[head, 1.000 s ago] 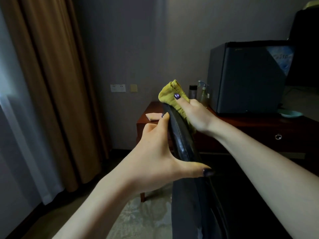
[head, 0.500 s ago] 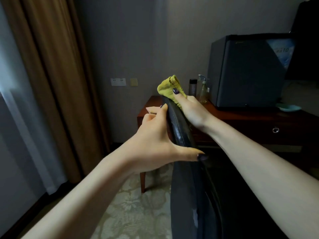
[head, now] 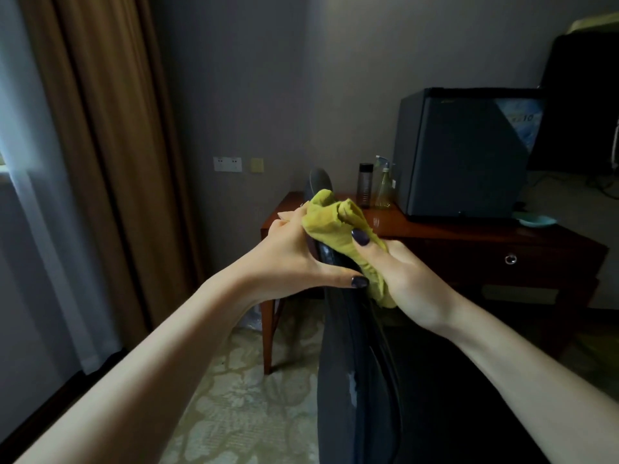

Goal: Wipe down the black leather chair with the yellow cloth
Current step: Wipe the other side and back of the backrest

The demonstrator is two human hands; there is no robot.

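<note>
the cloth (head: 330,217) is mustard yellow against the black chair (head: 355,363), which has a whitish mark low in the frame. the left hand (head: 294,256) and right hand (head: 412,279) both wear dark purple nail polish. at the left, a brown curtain (head: 100,145) and a pale white sheer (head: 30,195). the carpet (head: 241,396) at the bottom is pale green-beige with a lighter flower pattern. the desk (head: 469,236) is reddish brown, the fridge (head: 462,152) dark grey, the dish (head: 536,221) pale turquoise, the wall (head: 251,78) grey.
</note>
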